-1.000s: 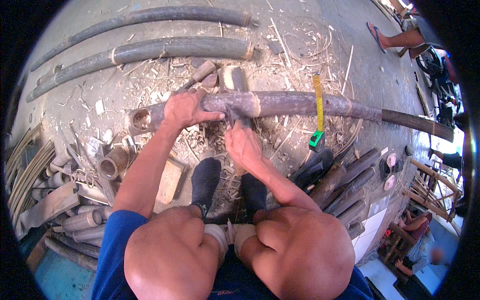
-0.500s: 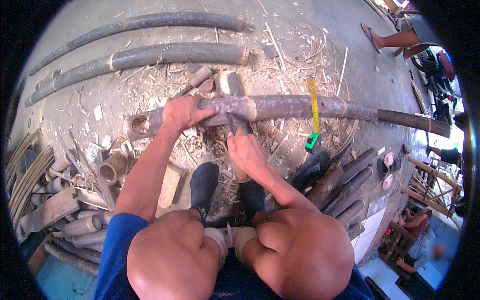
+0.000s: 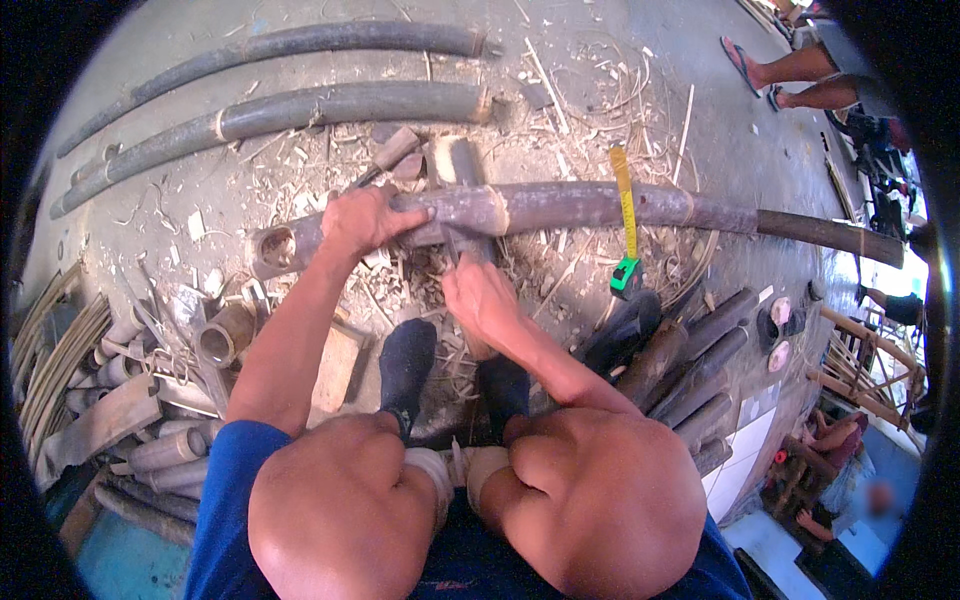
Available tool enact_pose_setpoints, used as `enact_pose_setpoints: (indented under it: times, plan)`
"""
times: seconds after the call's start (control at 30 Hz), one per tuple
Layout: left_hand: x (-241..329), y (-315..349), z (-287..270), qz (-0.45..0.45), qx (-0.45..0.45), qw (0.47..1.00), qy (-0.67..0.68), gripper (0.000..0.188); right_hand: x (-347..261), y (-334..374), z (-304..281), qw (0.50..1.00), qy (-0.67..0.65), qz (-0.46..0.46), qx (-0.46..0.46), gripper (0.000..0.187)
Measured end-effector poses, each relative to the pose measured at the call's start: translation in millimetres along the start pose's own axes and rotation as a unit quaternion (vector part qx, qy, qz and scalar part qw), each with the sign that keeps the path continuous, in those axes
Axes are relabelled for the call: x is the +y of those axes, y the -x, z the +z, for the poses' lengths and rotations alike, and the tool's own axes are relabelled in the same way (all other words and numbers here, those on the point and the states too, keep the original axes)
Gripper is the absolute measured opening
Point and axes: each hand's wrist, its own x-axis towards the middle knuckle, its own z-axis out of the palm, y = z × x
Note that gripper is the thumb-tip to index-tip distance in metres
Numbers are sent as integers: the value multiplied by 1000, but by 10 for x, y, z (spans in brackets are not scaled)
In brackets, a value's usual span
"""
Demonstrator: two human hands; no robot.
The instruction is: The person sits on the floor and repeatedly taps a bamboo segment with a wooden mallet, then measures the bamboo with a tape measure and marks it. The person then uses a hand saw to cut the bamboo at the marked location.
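Note:
A long dark bamboo pole (image 3: pixel 570 208) lies crosswise in front of me, its hollow cut end at the left. My left hand (image 3: pixel 368 222) grips the pole from above near that end, thumb stretched along it to the right. Closed around a knife (image 3: pixel 450 240), my right hand (image 3: pixel 482 297) is just below the pole. The dark blade points up against the bamboo, right of my left thumb; the handle is mostly hidden in my fist. Under the pole runs a wooden block (image 3: pixel 455 160), its pale top showing beyond it.
A green tape measure (image 3: pixel 626 275) has its yellow tape drawn out across the pole. Two bamboo poles (image 3: pixel 350 104) lie farther off among shavings. Bamboo pieces are heaped at left (image 3: pixel 170 450) and right (image 3: pixel 700 350). A person's legs (image 3: pixel 800 70) show at upper right.
My right hand and the knife have shifted slightly left along the pole. My left hand keeps its grip nearly in place. At upper right, the other person's second foot has come into view.

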Motion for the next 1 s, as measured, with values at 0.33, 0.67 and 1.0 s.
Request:
enact_pose_setpoints:
  times: [0.33, 0.67, 1.0]
  plan:
    - [27, 0, -1, 5, 19, 1000, -7, 90, 69, -188, 91, 997, -20, 62, -40, 33]
    - [-12, 186, 64, 78, 48, 993, -70, 98, 824, 832, -213, 974, -19, 195, -116, 39]
    - [-141, 223, 163, 152, 77, 981, -90, 95, 1796, 1362, -783, 948, 76, 294, 93, 50]
